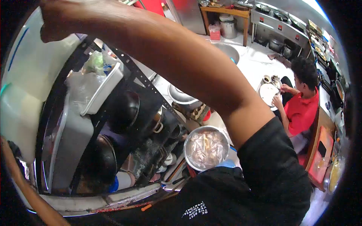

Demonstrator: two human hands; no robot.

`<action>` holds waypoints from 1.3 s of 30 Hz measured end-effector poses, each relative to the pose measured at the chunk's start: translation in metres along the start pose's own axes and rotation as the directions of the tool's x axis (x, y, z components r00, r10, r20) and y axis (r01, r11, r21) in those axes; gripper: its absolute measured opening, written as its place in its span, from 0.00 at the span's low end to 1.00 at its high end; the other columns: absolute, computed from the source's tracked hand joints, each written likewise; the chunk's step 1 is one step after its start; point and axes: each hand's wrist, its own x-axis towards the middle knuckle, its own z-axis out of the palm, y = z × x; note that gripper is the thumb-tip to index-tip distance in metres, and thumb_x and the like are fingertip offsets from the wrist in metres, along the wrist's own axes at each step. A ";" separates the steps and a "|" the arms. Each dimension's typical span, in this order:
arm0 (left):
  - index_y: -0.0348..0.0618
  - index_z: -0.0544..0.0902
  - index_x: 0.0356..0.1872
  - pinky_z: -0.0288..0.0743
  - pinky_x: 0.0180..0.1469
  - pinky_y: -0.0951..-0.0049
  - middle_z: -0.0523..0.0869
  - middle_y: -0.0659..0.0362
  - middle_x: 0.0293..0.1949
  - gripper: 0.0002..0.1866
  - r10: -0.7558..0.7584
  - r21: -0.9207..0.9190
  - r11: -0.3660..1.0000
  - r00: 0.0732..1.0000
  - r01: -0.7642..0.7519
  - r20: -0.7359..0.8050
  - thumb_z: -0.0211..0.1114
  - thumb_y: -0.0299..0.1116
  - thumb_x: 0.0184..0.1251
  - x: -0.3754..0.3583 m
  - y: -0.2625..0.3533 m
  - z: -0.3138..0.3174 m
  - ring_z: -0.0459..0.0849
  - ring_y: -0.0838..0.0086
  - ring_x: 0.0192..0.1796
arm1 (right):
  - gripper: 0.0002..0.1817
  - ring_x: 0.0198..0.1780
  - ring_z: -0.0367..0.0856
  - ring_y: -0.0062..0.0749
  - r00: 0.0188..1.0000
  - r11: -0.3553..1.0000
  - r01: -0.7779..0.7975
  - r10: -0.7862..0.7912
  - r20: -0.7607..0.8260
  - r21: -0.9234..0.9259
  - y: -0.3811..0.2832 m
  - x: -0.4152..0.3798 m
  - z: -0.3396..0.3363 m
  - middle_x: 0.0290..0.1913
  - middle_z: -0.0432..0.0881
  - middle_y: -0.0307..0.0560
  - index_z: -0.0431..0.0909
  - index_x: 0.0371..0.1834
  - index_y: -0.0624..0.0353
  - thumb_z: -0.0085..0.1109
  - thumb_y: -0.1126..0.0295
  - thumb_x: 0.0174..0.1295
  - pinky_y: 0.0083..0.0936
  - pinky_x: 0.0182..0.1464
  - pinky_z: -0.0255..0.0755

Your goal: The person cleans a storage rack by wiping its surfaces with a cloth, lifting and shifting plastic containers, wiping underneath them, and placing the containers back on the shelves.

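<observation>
My right arm reaches across the view from the black sleeve at the lower right to the upper left. There my right hand [56, 19] is beside the top of a large translucent container [28, 86]. The dark edge of the view cuts off its fingers, so I cannot make out its grip. At the lower left my left forearm [28, 188] runs up to the edge, and the hand is out of sight. Near the arms, a dark metal shelf [143, 69] holds a white tray [107, 88] with plastic bags, a grey bin [71, 150] and dark pans [126, 111].
Below my arm stands a metal bowl [186, 156] of plastic-wrapped food. At the right, a seated person in a red shirt [301, 113] handles something over a white plate [267, 94]. A wooden table [226, 12], a large pot [228, 28] and a stove [279, 24] stand farther back.
</observation>
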 end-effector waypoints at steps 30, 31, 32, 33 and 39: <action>0.40 0.82 0.62 0.76 0.60 0.55 0.85 0.42 0.57 0.29 0.023 0.189 0.979 0.969 -0.072 0.246 0.63 0.53 0.69 0.028 -0.194 0.128 0.83 0.47 0.58 | 0.28 0.63 0.78 0.44 -0.204 -0.189 -0.942 0.978 0.028 -0.277 -0.091 -0.605 -0.285 0.63 0.79 0.54 0.73 0.66 0.59 0.62 0.74 0.59 0.39 0.64 0.73; 0.44 0.81 0.65 0.75 0.61 0.57 0.84 0.44 0.59 0.27 0.197 0.121 0.971 0.977 -0.207 0.085 0.63 0.48 0.70 0.022 -0.196 0.131 0.82 0.49 0.59 | 0.29 0.65 0.77 0.45 -0.132 -0.113 -0.970 0.988 0.075 -0.217 -0.071 -0.560 -0.267 0.65 0.77 0.54 0.72 0.68 0.58 0.63 0.72 0.61 0.40 0.63 0.73; 0.40 0.80 0.65 0.73 0.64 0.58 0.82 0.43 0.61 0.27 0.115 0.104 0.986 0.985 -0.129 0.129 0.64 0.44 0.68 0.016 -0.168 0.112 0.80 0.49 0.62 | 0.31 0.66 0.75 0.44 -0.016 0.000 -0.992 0.992 0.124 -0.124 -0.051 -0.514 -0.247 0.66 0.76 0.54 0.71 0.69 0.58 0.65 0.69 0.61 0.40 0.64 0.73; 0.37 0.79 0.65 0.70 0.67 0.59 0.80 0.42 0.64 0.27 0.033 0.081 0.996 0.984 -0.048 0.175 0.64 0.40 0.67 0.007 -0.119 0.085 0.78 0.50 0.66 | 0.33 0.68 0.74 0.43 0.098 0.104 -0.994 0.982 0.159 -0.032 -0.033 -0.469 -0.227 0.67 0.75 0.53 0.70 0.70 0.58 0.67 0.67 0.61 0.39 0.65 0.72; 0.31 0.77 0.63 0.70 0.67 0.55 0.79 0.35 0.62 0.32 -0.404 0.027 0.915 0.913 0.403 0.062 0.71 0.41 0.61 -0.027 -0.060 0.048 0.78 0.48 0.63 | 0.40 0.71 0.71 0.43 0.759 0.638 -0.622 0.633 0.151 0.455 0.064 -0.206 -0.108 0.69 0.73 0.56 0.65 0.74 0.62 0.69 0.54 0.62 0.39 0.71 0.65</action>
